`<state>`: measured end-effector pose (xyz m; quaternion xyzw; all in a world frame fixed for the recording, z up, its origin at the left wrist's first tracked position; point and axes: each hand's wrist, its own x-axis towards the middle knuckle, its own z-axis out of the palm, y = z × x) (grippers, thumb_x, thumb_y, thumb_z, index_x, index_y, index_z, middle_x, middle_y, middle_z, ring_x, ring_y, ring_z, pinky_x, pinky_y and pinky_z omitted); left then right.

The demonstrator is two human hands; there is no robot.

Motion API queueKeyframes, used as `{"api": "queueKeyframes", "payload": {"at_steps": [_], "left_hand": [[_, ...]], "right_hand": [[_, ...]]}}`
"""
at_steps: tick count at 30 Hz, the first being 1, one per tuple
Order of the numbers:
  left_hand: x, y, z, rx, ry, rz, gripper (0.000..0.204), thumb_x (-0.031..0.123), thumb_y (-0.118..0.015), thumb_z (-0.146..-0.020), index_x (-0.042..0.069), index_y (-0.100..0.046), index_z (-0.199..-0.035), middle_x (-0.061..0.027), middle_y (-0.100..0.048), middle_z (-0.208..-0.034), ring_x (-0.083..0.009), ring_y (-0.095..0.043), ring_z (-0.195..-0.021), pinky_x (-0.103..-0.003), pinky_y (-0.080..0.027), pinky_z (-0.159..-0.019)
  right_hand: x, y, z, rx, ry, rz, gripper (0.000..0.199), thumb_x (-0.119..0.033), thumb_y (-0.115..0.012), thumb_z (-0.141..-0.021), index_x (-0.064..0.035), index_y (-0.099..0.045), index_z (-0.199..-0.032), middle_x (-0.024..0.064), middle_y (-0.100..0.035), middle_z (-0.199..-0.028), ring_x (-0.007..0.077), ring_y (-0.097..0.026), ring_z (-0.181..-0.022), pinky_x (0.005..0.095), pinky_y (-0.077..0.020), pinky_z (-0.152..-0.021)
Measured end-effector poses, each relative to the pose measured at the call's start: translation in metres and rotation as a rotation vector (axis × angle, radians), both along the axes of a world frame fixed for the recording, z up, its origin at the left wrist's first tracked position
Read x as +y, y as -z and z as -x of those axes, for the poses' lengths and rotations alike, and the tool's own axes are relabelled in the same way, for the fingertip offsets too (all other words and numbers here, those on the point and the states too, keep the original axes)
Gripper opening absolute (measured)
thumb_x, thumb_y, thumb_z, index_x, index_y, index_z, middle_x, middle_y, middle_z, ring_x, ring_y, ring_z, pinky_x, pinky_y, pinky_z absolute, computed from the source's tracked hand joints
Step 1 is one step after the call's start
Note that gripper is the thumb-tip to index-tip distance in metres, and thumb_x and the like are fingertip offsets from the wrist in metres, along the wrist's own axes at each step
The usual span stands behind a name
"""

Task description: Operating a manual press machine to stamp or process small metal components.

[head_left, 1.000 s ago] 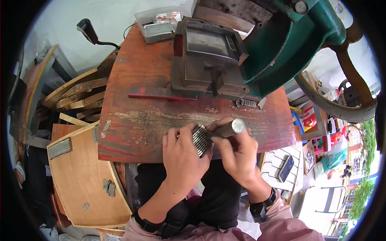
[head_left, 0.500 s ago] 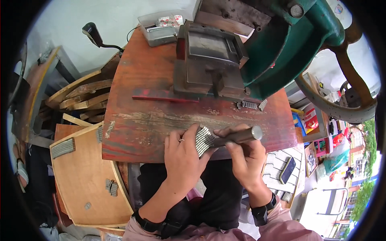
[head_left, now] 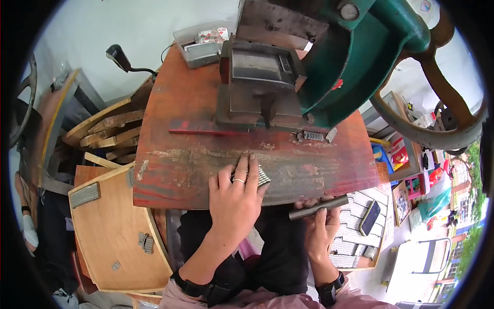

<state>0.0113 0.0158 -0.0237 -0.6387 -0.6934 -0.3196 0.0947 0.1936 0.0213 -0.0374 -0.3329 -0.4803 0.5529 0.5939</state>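
Observation:
My left hand (head_left: 235,198) rests on the worn wooden table near its front edge. Its fingers and thumb close round a small block of ridged silver metal strips (head_left: 263,176), most of which the fingers cover. A dark grey metal rod (head_left: 319,207) lies across my right hand (head_left: 320,229), just off the table's front edge, gripped between thumb and fingers. Farther back on the tabletop, some small ridged metal pieces (head_left: 313,136) lie beside the press base.
A green press (head_left: 355,77) with a large handwheel (head_left: 422,131) and a steel bed (head_left: 265,98) stands at the back. A red bar (head_left: 206,128) lies before it. Wooden trays (head_left: 121,237) with metal pieces flank me; a phone (head_left: 369,218) lies on the right one. A plastic box (head_left: 198,54) sits behind.
My right hand has drawn the rod away from the metal block, down and right past the table edge. My left hand has lowered the block against the tabletop, its fingers now covering more of it.

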Motion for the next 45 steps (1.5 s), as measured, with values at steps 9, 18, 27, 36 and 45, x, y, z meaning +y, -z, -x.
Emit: {"api": "queueKeyframes", "payload": {"at_steps": [9,18,27,36,45], "left_hand": [[-0.008,-0.010,0.000,-0.006,-0.091,0.022,0.062,0.037,-0.064,-0.079,0.005,-0.046,-0.129,-0.0150,-0.049,-0.125,-0.0329,-0.046,-0.105,-0.047,-0.037,-0.085],[-0.063,-0.004,-0.029,-0.506,0.218,-0.270,0.029,0.006,-0.070,-0.070,0.003,-0.064,-0.098,-0.0118,-0.065,-0.098,-0.0323,-0.058,-0.091,-0.041,-0.046,-0.084],[-0.111,0.068,-0.056,-1.108,0.348,0.084,0.041,0.033,-0.046,-0.097,-0.003,-0.051,-0.115,-0.0169,-0.057,-0.109,-0.0252,-0.055,-0.093,-0.037,-0.046,-0.079],[-0.118,0.018,-0.079,-0.863,0.597,-0.067,0.042,0.021,-0.057,-0.092,-0.005,-0.047,-0.124,-0.0200,-0.057,-0.115,-0.0312,-0.059,-0.096,-0.038,-0.049,-0.084],[-0.093,-0.013,-0.103,-0.524,0.547,0.042,0.034,0.018,-0.059,-0.090,-0.006,-0.058,-0.113,-0.0199,-0.063,-0.108,-0.0312,-0.062,-0.094,-0.037,-0.048,-0.083]], "right_hand": [[-0.015,0.027,0.007,0.121,0.009,0.024,0.026,-0.014,-0.043,-0.097,-0.0001,-0.040,-0.119,0.0150,-0.058,-0.098,0.0263,-0.064,-0.088,0.0348,-0.0544,-0.077],[-0.016,0.041,-0.012,-0.476,0.139,-0.007,0.011,-0.009,-0.052,-0.085,-0.0009,-0.055,-0.091,0.0097,-0.060,-0.078,0.0191,-0.059,-0.068,0.0331,-0.0481,-0.060],[-0.073,-0.002,-0.024,-0.652,-0.224,-0.466,0.024,-0.020,-0.053,-0.092,-0.0009,-0.063,-0.102,0.0167,-0.064,-0.091,0.0307,-0.063,-0.082,0.0368,-0.0520,-0.068],[-0.098,0.002,-0.042,-0.477,-0.137,-0.194,0.035,-0.027,-0.043,-0.097,0.0002,-0.058,-0.079,0.0171,-0.059,-0.066,0.0294,-0.058,-0.060,0.0380,-0.0434,-0.055],[-0.078,0.011,-0.058,-0.201,-0.253,0.072,0.054,-0.044,-0.036,-0.098,-0.0015,-0.052,-0.069,0.0009,-0.047,-0.057,0.0119,-0.042,-0.052,0.0289,-0.0358,-0.049]]}}
